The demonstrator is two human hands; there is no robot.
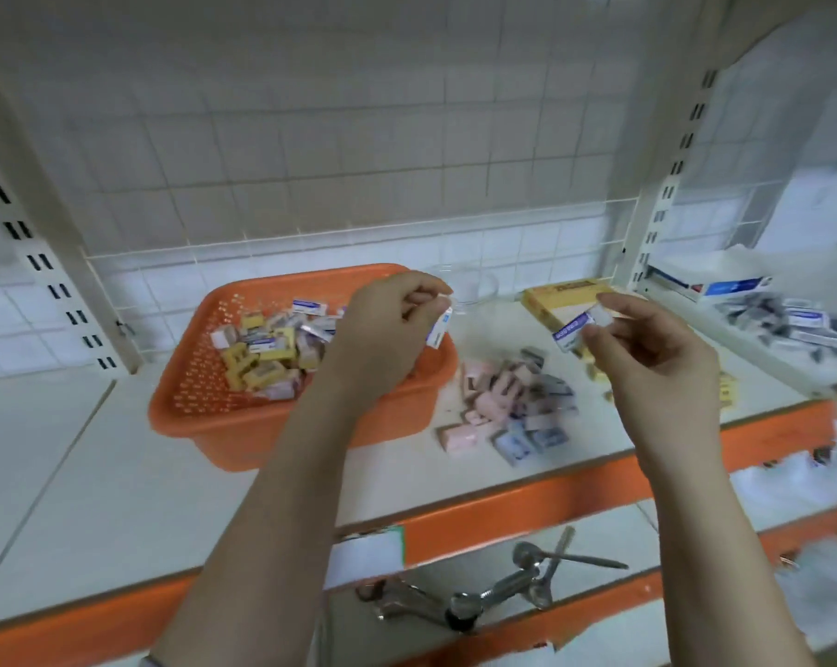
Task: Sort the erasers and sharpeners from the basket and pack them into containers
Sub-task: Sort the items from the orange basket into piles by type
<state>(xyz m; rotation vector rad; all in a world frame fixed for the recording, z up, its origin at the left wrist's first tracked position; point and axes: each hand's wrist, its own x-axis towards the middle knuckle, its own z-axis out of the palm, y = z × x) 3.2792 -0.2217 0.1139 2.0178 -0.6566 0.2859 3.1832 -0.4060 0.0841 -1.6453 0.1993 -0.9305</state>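
Held 1 eraser [439, 329] in left hand [383, 329] and 1 in right hand [647, 349], above orange basket [262, 426], beside sorted pile [513, 406] and yellow box [561, 296].

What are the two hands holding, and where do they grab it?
Each hand pinches one small blue-and-white eraser. The left hand grips its eraser by the top end; the right hand grips its eraser at the upper right end.
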